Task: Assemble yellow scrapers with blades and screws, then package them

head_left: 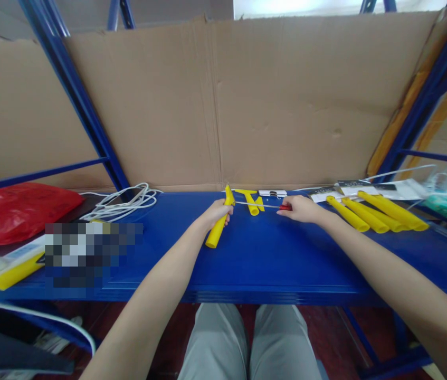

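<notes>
My left hand (220, 212) is wrapped round a yellow handle (216, 235), whose wide round end points down toward me and whose narrow head sticks up above my fingers. In my right hand (297, 208) is the red grip of a screwdriver (285, 208). Its thin metal shaft runs left across the gap, and the tip meets the head of the yellow handle beside my left fingers. Just behind the shaft lie another yellow T-shaped piece (251, 205) and a small yellow part (260, 203) on the blue table (270, 258).
Several yellow tubes (391, 211) lie at the right by packaging cards (360, 186). At the left are a coiled white cable (138, 203), a red plastic bag (25, 211) and a yellow-handled item (17, 270). Blue frame posts and a cardboard wall (286, 105) stand behind.
</notes>
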`<state>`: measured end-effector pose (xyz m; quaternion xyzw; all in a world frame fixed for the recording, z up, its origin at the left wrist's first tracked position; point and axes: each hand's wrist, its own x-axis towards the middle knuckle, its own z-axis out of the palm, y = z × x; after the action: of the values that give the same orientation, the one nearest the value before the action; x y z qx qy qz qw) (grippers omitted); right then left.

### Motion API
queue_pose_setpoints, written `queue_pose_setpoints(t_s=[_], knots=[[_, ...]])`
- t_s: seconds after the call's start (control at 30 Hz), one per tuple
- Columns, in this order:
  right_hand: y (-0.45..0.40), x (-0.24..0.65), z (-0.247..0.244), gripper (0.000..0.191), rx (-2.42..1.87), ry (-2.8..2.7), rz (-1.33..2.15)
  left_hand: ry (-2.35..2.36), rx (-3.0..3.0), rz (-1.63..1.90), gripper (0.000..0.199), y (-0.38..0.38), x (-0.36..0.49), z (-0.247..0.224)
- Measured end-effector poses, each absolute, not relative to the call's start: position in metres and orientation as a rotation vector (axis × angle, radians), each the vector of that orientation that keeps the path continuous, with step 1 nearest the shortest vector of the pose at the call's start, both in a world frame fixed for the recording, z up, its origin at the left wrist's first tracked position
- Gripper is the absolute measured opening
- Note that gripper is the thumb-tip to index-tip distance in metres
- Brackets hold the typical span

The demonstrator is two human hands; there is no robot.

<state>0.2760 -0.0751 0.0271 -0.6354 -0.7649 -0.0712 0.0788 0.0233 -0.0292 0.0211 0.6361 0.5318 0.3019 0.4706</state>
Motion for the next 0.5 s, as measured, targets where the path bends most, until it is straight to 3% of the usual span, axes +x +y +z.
queue_pose_setpoints(t_s=[0.37, 0.5], knots=[[-0.0800, 0.2743, 0.0310, 0.034, -1.912, -2.264, -0.229, 1.305, 1.580, 0.725, 0.019, -0.0302, 0.0229, 0.0207], [-0.0770, 0.2760, 0.0290, 0.030, -1.912, -2.284, -0.291, 1.296, 1.570, 0.741, 0.019, -0.0292, 0.0231, 0.0204]])
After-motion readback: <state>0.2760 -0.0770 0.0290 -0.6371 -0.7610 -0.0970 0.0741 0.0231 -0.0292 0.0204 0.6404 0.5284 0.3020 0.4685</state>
